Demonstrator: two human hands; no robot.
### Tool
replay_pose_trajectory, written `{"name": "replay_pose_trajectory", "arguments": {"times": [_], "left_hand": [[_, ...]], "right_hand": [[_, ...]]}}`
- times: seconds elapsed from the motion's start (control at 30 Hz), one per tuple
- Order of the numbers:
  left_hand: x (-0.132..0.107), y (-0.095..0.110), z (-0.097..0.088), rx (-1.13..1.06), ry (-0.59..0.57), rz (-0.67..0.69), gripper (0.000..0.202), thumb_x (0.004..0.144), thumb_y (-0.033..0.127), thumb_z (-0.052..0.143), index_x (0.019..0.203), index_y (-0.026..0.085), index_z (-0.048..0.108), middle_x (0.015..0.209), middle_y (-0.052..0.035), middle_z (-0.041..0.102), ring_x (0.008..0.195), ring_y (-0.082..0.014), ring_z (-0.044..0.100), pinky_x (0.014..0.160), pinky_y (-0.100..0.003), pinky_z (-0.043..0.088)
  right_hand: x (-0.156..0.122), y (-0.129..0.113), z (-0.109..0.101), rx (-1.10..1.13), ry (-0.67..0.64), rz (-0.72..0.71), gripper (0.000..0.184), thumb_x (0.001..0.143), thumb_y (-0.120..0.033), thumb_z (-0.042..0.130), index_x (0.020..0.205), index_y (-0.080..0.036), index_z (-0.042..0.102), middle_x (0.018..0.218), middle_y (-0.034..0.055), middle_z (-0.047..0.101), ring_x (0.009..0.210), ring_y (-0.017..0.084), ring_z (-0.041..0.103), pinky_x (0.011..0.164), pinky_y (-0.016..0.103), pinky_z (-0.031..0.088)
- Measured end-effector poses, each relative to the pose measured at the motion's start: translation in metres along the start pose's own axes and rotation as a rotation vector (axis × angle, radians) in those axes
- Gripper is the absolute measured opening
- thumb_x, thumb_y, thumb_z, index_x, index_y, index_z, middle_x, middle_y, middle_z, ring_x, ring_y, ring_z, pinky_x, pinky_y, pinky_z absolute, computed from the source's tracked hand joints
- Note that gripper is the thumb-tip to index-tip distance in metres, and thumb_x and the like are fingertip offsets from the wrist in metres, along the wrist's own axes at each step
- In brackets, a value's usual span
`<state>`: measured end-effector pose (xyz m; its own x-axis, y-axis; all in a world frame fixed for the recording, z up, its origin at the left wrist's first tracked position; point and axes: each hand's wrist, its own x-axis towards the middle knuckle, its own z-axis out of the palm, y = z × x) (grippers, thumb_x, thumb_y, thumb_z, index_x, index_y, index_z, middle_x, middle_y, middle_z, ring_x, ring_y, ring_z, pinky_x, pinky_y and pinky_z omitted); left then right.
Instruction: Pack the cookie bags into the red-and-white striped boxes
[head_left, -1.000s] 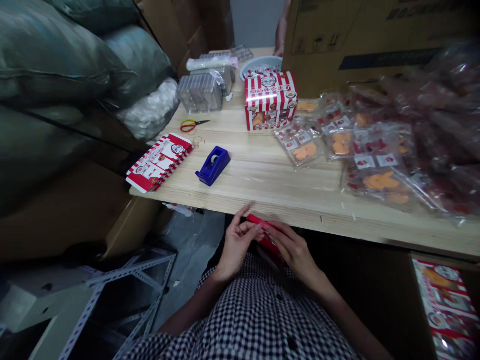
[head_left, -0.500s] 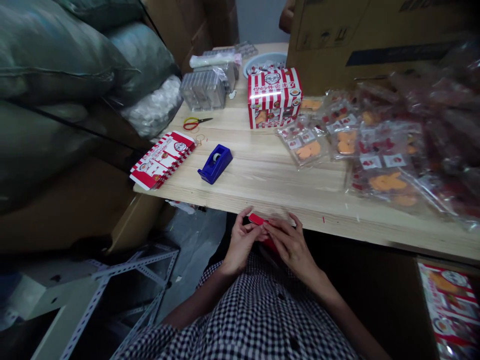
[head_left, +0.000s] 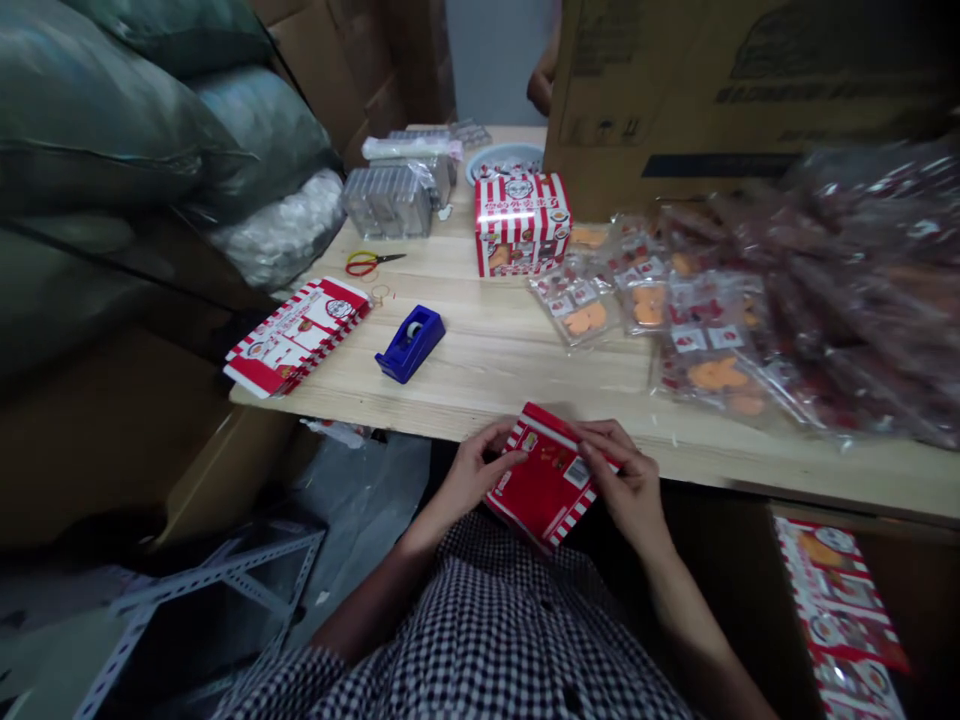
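Between my hands, just in front of the table's near edge, is a red-and-white printed carton [head_left: 544, 485] with a barcode on its visible face. My left hand [head_left: 476, 470] grips its left side, thumb on the printed face. On the right side, my right hand [head_left: 619, 470] pinches the carton near its upper corner. A blue tape dispenser [head_left: 410, 345] sits on the table ahead of my left hand. Flat red-and-white cartons [head_left: 296, 340] lie in a stack at the left corner. An assembled striped box [head_left: 523, 225] stands farther back.
Clear bags with orange pieces [head_left: 716, 375] are heaped across the table's right side. Scissors [head_left: 373, 262], clear plastic cases [head_left: 388, 203] and a pale basin [head_left: 506, 155] lie toward the back. A large cardboard box [head_left: 675, 100] stands behind; another person's arm [head_left: 541, 85] shows beside it.
The carton has come up and turned, so its broad red printed face now shows. My hands have moved apart to its two sides. The view has shifted slightly.
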<state>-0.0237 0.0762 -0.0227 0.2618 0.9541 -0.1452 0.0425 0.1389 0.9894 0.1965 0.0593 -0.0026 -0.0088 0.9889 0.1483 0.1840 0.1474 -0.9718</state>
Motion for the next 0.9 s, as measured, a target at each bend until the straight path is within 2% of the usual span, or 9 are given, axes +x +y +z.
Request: {"name": "replay_pose_trajectory", "arguments": {"times": [0.1, 0.23, 0.4, 0.53, 0.6, 0.7, 0.8, 0.9], "left_hand": [[0.023, 0.015, -0.003, -0.091, -0.165, -0.050, 0.037, 0.082, 0.037, 0.071, 0.115, 0.020, 0.071, 0.107, -0.0084, 0.075, 0.092, -0.0225, 0.069, 0.085, -0.035, 0.053], [0.058, 0.034, -0.011, 0.029, -0.319, 0.019, 0.030, 0.084, 0.041, 0.066, 0.104, 0.022, 0.076, 0.102, -0.0060, 0.077, 0.091, -0.0250, 0.070, 0.080, -0.034, 0.054], [0.099, 0.037, -0.026, 0.366, -0.273, 0.190, 0.026, 0.081, 0.045, 0.068, 0.081, 0.020, 0.076, 0.071, -0.0013, 0.074, 0.070, -0.0218, 0.066, 0.066, -0.027, 0.051], [0.129, 0.024, -0.034, 0.786, -0.297, 0.223, 0.035, 0.094, 0.043, 0.051, 0.077, 0.021, 0.073, 0.072, -0.0021, 0.072, 0.069, -0.0195, 0.065, 0.069, -0.026, 0.048], [0.141, 0.017, -0.034, 0.903, -0.262, 0.210, 0.034, 0.096, 0.040, 0.047, 0.083, 0.022, 0.072, 0.080, -0.0045, 0.073, 0.078, -0.0218, 0.067, 0.075, -0.029, 0.049], [0.150, 0.006, -0.026, 0.972, -0.146, 0.200, 0.032, 0.098, 0.038, 0.045, 0.102, 0.022, 0.072, 0.113, -0.0113, 0.071, 0.109, -0.0276, 0.062, 0.095, -0.038, 0.046], [0.142, -0.006, -0.010, 1.114, -0.023, 0.287, 0.039, 0.099, 0.037, 0.041, 0.128, 0.021, 0.062, 0.147, -0.0115, 0.050, 0.136, -0.0291, 0.043, 0.116, -0.047, 0.028], [0.122, -0.020, 0.003, 1.217, -0.029, 0.371, 0.058, 0.098, 0.048, 0.040, 0.150, 0.022, 0.039, 0.162, -0.0095, 0.030, 0.149, -0.0315, 0.023, 0.122, -0.053, 0.011]], "right_hand": [[0.014, 0.000, -0.016, 0.078, 0.182, 0.050, 0.024, 0.092, -0.035, 0.064, 0.110, -0.026, 0.076, 0.109, 0.0078, 0.068, 0.106, 0.024, 0.063, 0.091, 0.039, 0.051], [0.026, 0.019, -0.023, 0.236, 0.289, 0.116, 0.024, 0.085, -0.038, 0.071, 0.104, -0.024, 0.077, 0.111, 0.0083, 0.071, 0.105, 0.026, 0.066, 0.089, 0.040, 0.054], [0.037, 0.056, -0.007, 0.222, 0.350, 0.146, 0.026, 0.077, -0.039, 0.077, 0.095, -0.021, 0.078, 0.103, 0.0082, 0.074, 0.092, 0.024, 0.070, 0.079, 0.038, 0.058], [0.052, 0.082, 0.014, 0.164, 0.429, 0.121, 0.028, 0.083, -0.040, 0.068, 0.096, -0.018, 0.077, 0.099, 0.0102, 0.075, 0.087, 0.024, 0.071, 0.076, 0.038, 0.058], [0.059, 0.092, 0.021, 0.116, 0.452, 0.114, 0.031, 0.085, -0.041, 0.064, 0.099, -0.016, 0.076, 0.096, 0.0113, 0.076, 0.084, 0.024, 0.071, 0.075, 0.039, 0.058], [0.064, 0.100, 0.027, 0.004, 0.504, 0.095, 0.034, 0.087, -0.040, 0.061, 0.104, -0.013, 0.074, 0.098, 0.0131, 0.074, 0.089, 0.025, 0.069, 0.083, 0.042, 0.055], [0.064, 0.103, 0.029, -0.114, 0.578, 0.062, 0.035, 0.089, -0.039, 0.058, 0.109, -0.013, 0.071, 0.105, 0.0136, 0.070, 0.099, 0.026, 0.064, 0.093, 0.045, 0.049], [0.061, 0.106, 0.030, -0.193, 0.625, 0.036, 0.034, 0.092, -0.038, 0.053, 0.112, -0.014, 0.069, 0.108, 0.0135, 0.068, 0.101, 0.025, 0.062, 0.094, 0.045, 0.048]]}}
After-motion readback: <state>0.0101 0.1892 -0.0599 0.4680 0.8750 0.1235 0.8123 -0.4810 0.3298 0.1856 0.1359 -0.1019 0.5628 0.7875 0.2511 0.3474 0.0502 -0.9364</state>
